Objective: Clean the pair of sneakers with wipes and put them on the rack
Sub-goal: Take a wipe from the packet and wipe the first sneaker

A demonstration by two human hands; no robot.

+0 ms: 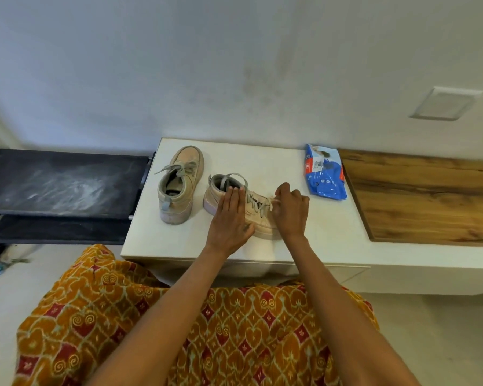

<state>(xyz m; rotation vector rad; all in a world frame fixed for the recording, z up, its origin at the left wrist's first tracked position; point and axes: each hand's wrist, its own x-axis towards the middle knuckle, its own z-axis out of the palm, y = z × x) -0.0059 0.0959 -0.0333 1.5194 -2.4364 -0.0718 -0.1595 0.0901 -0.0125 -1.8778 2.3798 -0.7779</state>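
Two beige sneakers with grey laces stand on a white cabinet top (326, 227). The left sneaker (179, 185) stands alone, toe toward the wall. On the right sneaker (258, 215), whose toe points right, my left hand (230, 215) lies with straight fingers across the ankle opening and side. My right hand (289, 208) is curled at the toe end of this sneaker and pinches a small white wipe (276, 201), mostly hidden in the fingers. A blue pack of wipes (324, 171) lies at the back right of the cabinet top.
A black shoe rack (62, 185) with a dusty top shelf stands left of the cabinet, lower shelves beneath it. A wooden counter (430, 199) adjoins on the right. The wall is close behind. My patterned orange garment fills the foreground.
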